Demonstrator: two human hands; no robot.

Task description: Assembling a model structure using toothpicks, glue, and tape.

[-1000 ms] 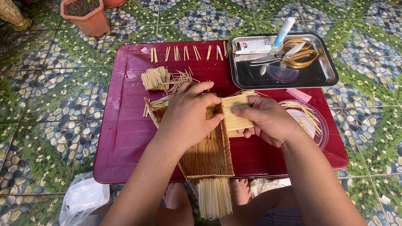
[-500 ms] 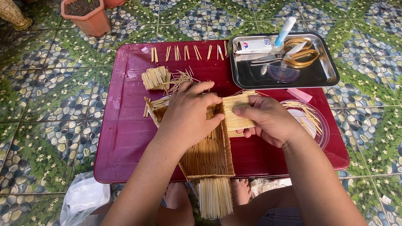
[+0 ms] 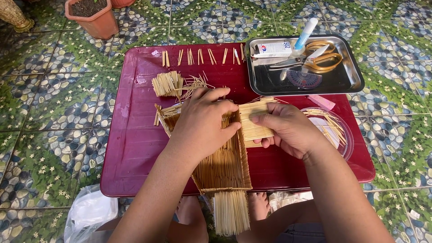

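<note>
Bamboo-stick frame (image 3: 223,164) sits mid maroon tray (image 3: 135,148), w/ 1 left hand (image 3: 202,123) pressed flat on its top, fingers closed over it. Right hand (image 3: 288,130) pinches 1 stick panel (image 3: 254,119) vs. frame's right side. Steel tray (image 3: 306,81) holds 1 pair scissors (image 3: 317,56), 1 glue tube (image 3: 306,32).

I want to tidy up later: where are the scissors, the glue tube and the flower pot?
scissors (image 3: 325,60), head view, on the yellow handle loops.
glue tube (image 3: 306,33), head view, on its white and blue body.
flower pot (image 3: 96,22), head view, on its terracotta wall.

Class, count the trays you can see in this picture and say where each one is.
2. The large maroon plastic tray lies on the tiled floor under both hands; the small shiny metal tray rests on its far right corner, holding scissors.
</note>
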